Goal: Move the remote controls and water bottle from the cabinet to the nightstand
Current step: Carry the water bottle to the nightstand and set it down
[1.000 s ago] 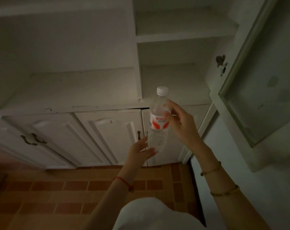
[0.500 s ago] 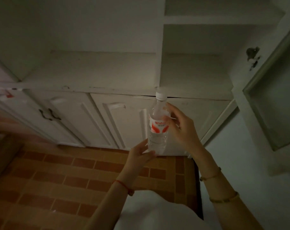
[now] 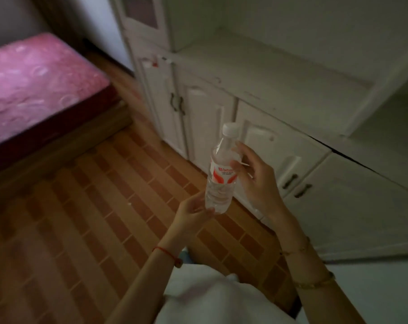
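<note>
Right hand (image 3: pixel 254 181) wraps thumb and fingers round the label band of the clear water bottle (image 3: pixel 221 174), held upright in mid-air; left hand (image 3: pixel 193 210), half open, cups under its base with fingertips touching. Bottle is out of the white cabinet (image 3: pixel 280 73) and in front of its lower doors, above the brick-pattern floor (image 3: pixel 86 206), so pickup looks done and the carry is under way; neither nightstand nor remote controls are in view, so their status cannot be told, though the visible shelf shows bare. Label is white with red swooshes and red lettering, seemingly "Waha…", the rest hidden by fingers; pink mattress (image 3: pixel 34 83) lies beyond to the left.
</note>
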`<state>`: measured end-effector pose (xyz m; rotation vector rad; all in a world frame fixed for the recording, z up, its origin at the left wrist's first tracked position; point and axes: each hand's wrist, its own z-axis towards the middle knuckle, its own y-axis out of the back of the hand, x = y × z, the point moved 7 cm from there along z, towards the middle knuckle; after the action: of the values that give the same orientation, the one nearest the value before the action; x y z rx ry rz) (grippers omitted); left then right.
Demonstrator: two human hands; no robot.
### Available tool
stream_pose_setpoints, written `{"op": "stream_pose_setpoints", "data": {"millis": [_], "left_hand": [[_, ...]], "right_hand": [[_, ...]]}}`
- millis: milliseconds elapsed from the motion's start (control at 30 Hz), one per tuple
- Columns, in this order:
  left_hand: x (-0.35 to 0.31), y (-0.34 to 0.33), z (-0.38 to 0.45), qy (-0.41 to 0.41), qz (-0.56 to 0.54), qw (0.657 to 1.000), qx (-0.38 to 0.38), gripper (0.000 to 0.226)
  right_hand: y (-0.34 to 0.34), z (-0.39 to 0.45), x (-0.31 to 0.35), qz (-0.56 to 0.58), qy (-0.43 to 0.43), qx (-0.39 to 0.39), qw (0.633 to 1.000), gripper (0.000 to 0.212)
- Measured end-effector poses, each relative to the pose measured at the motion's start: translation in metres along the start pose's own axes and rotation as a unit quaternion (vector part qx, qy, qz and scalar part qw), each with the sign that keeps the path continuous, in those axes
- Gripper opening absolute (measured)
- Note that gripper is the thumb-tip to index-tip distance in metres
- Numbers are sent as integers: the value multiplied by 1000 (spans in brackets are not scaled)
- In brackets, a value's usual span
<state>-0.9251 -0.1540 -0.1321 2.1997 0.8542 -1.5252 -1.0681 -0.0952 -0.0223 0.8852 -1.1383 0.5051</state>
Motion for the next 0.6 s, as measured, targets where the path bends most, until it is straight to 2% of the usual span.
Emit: {"op": "stream_pose_setpoints", "data": {"millis": [333,600], "left_hand": [[16,177,-45,-21,-94,979,-179,41],[31,347,-93,-27,-123,948,-294,40]], "right_hand": [[-201,55,56,18,54,186,981,44],[-395,85,117,47,108,308,944,54]]}}
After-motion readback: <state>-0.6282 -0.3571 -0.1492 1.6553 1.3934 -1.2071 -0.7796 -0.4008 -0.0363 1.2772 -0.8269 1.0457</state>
